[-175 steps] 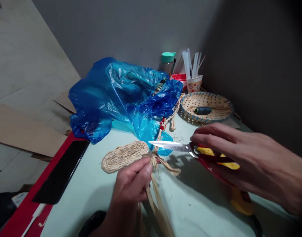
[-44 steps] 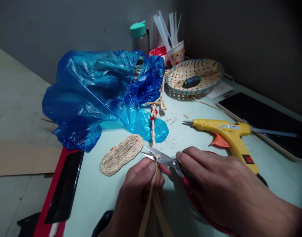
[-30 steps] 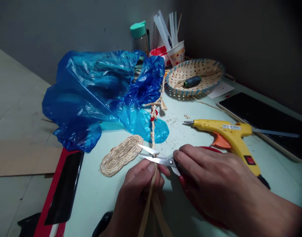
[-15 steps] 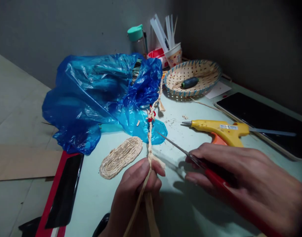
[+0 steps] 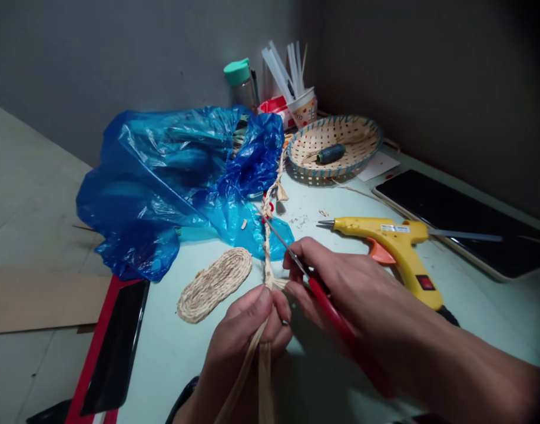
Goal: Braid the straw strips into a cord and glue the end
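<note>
My left hand (image 5: 254,327) pinches a pale straw braid (image 5: 267,253) between thumb and fingers, with two loose flat strands (image 5: 264,377) trailing below. The braid runs up the table to a spot with red string (image 5: 270,207) and on toward a blue plastic bag. In my right hand (image 5: 340,282) are red-handled scissors (image 5: 340,321), their thin pointed blade tip overlapping the upper braid in view. My right fingertips are at a short strand end (image 5: 281,284) sticking out beside the left hand. A coiled oval of braided straw (image 5: 214,285) lies left of my hands.
A blue plastic bag (image 5: 164,171) covers the back left. Behind are a woven basket (image 5: 305,144) with a dark thread spool (image 5: 330,154), a cup (image 5: 305,109) of glue sticks and a green-capped bottle (image 5: 238,76). A yellow glue gun (image 5: 397,235) and tablet (image 5: 464,218) lie right.
My right hand with the scissors has moved left, up to the short strand end beside my left hand. The left hand keeps its pinch on the braid. The view has shifted slightly.
</note>
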The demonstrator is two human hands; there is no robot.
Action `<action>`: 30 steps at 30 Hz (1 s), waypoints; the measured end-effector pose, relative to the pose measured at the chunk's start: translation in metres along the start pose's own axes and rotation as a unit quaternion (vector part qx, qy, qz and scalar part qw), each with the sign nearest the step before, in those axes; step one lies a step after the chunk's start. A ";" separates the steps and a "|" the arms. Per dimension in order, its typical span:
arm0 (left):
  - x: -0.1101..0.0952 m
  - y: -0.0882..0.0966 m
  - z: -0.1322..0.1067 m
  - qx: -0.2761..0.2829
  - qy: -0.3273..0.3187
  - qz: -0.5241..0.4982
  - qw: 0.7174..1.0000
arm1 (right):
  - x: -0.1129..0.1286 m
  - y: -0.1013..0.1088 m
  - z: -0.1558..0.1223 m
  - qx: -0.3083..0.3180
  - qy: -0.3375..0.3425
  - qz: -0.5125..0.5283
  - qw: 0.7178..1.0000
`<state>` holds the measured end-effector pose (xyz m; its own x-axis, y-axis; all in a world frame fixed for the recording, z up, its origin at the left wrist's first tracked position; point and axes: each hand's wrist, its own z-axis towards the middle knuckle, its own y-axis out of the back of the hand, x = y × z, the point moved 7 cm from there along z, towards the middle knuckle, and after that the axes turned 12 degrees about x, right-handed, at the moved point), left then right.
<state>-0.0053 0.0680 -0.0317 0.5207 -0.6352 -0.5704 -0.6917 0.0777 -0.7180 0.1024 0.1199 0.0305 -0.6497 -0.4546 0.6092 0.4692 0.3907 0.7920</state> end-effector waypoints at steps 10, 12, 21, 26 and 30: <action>-0.003 0.006 -0.001 -0.119 -0.039 0.039 0.991 | -0.002 0.007 0.005 0.018 0.015 0.067 0.998; -0.005 0.008 0.000 -0.120 -0.041 0.058 0.990 | 0.001 0.006 0.004 0.011 0.019 0.086 0.996; -0.005 0.010 -0.003 -0.106 -0.029 -0.015 0.994 | -0.004 0.021 -0.030 -0.039 0.064 -0.022 0.997; -0.008 0.005 -0.007 -0.098 -0.040 -0.038 0.994 | -0.014 0.009 -0.050 -0.021 0.045 -0.149 0.988; -0.005 0.009 -0.006 -0.102 -0.034 -0.004 0.994 | -0.013 -0.007 -0.048 0.011 0.036 -0.129 0.991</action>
<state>-0.0174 0.0673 -0.0325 0.5544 -0.5812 -0.5957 -0.7709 -0.0888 -0.6308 0.1369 0.0848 0.0192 -0.7008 -0.5977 0.3894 0.2796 0.2720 0.9208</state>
